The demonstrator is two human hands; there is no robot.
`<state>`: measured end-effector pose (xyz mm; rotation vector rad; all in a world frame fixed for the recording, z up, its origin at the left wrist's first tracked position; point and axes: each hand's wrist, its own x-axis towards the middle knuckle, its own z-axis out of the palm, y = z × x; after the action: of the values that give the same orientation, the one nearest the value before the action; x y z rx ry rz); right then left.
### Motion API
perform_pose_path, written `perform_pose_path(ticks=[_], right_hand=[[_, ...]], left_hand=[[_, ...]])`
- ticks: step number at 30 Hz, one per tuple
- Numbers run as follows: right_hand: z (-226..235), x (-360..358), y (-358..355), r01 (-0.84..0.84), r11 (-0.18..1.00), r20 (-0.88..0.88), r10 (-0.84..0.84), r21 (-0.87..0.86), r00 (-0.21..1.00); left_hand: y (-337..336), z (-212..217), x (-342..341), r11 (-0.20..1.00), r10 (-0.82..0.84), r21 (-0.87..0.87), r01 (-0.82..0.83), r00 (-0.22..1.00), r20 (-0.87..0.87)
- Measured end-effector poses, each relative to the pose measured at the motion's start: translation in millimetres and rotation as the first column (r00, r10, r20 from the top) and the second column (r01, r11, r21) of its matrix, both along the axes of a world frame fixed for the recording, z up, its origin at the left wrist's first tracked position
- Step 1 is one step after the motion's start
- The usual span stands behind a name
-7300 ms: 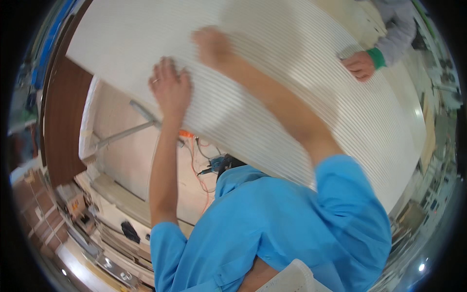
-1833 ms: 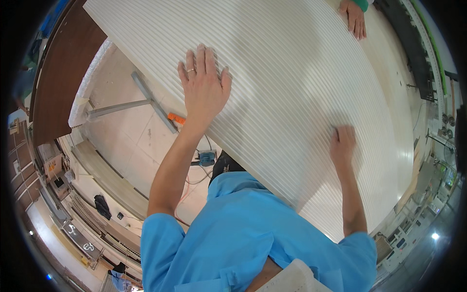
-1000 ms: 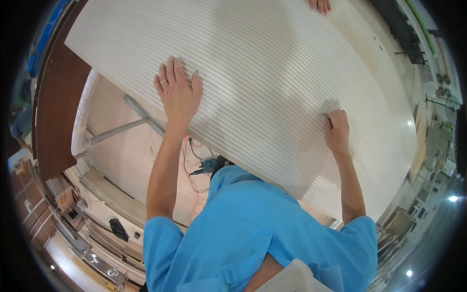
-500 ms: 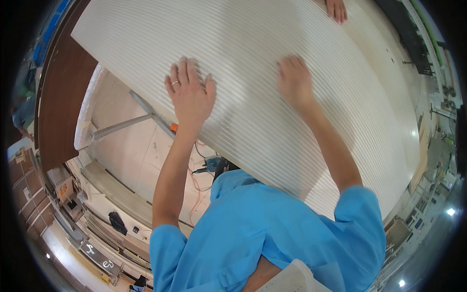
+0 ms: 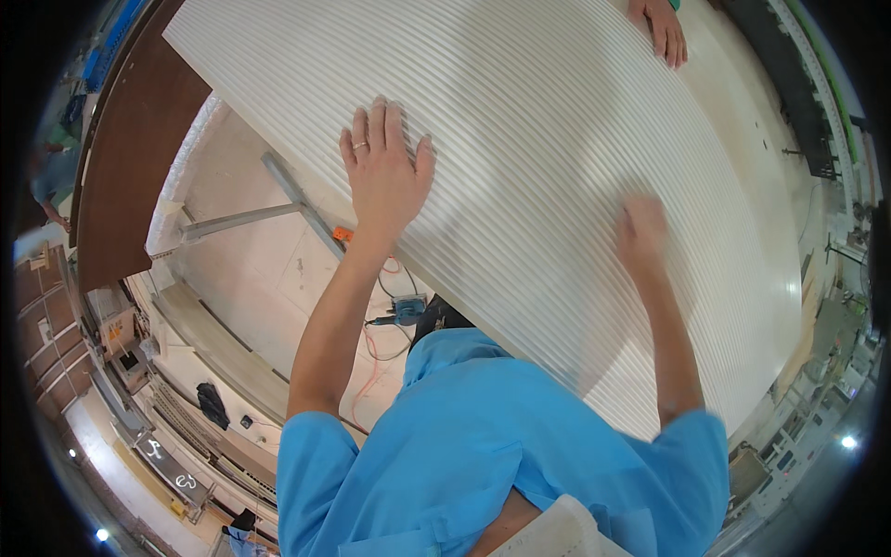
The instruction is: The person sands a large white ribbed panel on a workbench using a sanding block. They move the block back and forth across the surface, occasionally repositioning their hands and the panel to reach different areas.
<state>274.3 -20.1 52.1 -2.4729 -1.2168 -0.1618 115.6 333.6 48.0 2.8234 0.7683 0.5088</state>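
A large white panel with fine parallel ridges [image 5: 520,121] lies in front of me, its near edge close to my waist. My left hand [image 5: 385,176] rests flat on it near the left edge, fingers stretched and slightly spread, a ring on one finger. Over the panel's right part is my right hand [image 5: 642,237], smeared by motion; its fingers look curled, but whether it touches the surface or holds anything is unclear. At the far edge, another person's hand [image 5: 661,32] reaches in at the panel's rim.
A dark brown board [image 5: 135,176] lies to the left, by a white padded edge [image 5: 181,176]. Below the panel are a grey metal support [image 5: 246,221], a blue power tool [image 5: 404,311] and orange cable [image 5: 357,399] on the floor. Another person [image 5: 56,176] stands far left.
My right hand has moved right and nearer to me across the panel. My left hand keeps its place on the panel. The view has shifted slightly; more of the other person's hand shows.
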Motion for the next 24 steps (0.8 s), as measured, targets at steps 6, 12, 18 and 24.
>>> perform_pose_path(ticks=[6, 12, 18, 24], right_hand=[[-4.9, -2.7, -8.1, 0.009, 0.998, 0.044, -0.012, 0.061, 0.999], [-27.4, 57.2, 312.3, -0.084, 0.914, 0.063, 0.064, 0.397, 0.996], [-29.9, 47.3, 263.9, -0.08, 0.931, 0.048, 0.067, 0.357, 0.997], [12.0, -19.4, -13.4, 0.071, 0.989, 0.053, -0.079, 0.131, 0.995]], left_hand=[[-2.6, -1.5, 3.8, 1.0, 0.012, 0.019, -0.012, 1.0, -0.024], [2.5, 0.7, 2.4, 1.0, -0.001, -0.023, 0.001, 1.0, -0.005], [7.9, -0.6, -1.4, 1.0, -0.025, -0.018, 0.025, 0.999, -0.028], [0.3, -2.7, -4.8, 1.0, -0.015, 0.01, 0.016, 0.998, -0.066]])
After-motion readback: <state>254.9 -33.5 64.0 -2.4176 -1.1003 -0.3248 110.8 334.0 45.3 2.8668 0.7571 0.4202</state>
